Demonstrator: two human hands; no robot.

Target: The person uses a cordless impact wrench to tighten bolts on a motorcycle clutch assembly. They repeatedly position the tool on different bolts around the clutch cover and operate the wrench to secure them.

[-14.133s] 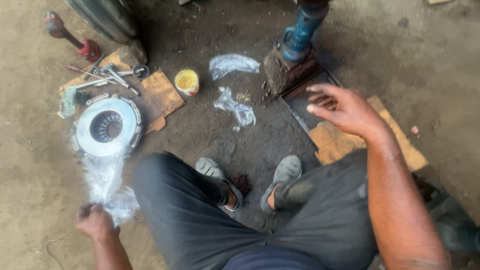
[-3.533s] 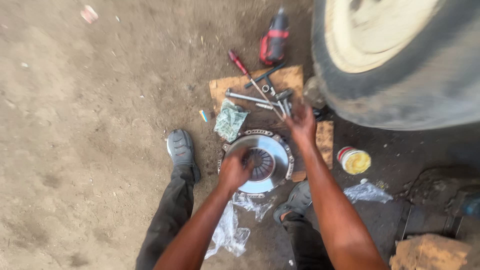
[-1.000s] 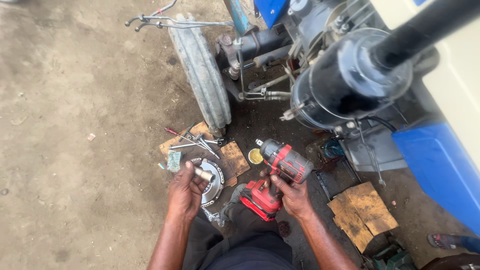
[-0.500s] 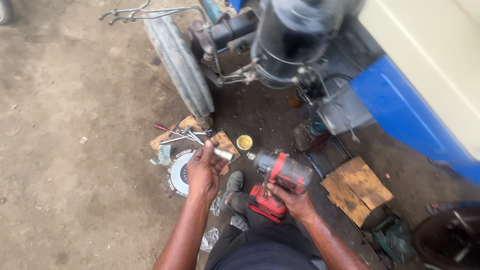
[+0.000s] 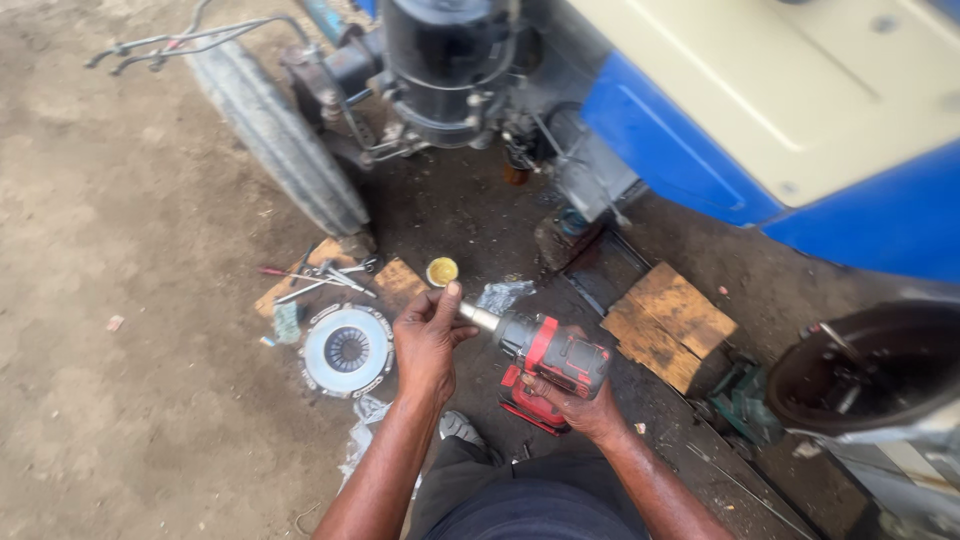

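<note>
Right hand (image 5: 578, 408): fingers wrapped around the grip of the red and black impact wrench (image 5: 548, 352), at lower centre of the frame.
Left hand (image 5: 428, 338): fingers closed on the silver socket (image 5: 478, 317) at the wrench's nose, thumb up.
Clutch plate (image 5: 347, 350): flat on the dirt floor, just left of the left hand.
Hand tools (image 5: 320, 277): scattered on cardboard, above the plate.
Yellow tin (image 5: 441, 271): open, above the left hand.
Tractor (image 5: 760, 110): blue and cream, across the upper right.
Front tyre (image 5: 280, 130): upper left.
</note>
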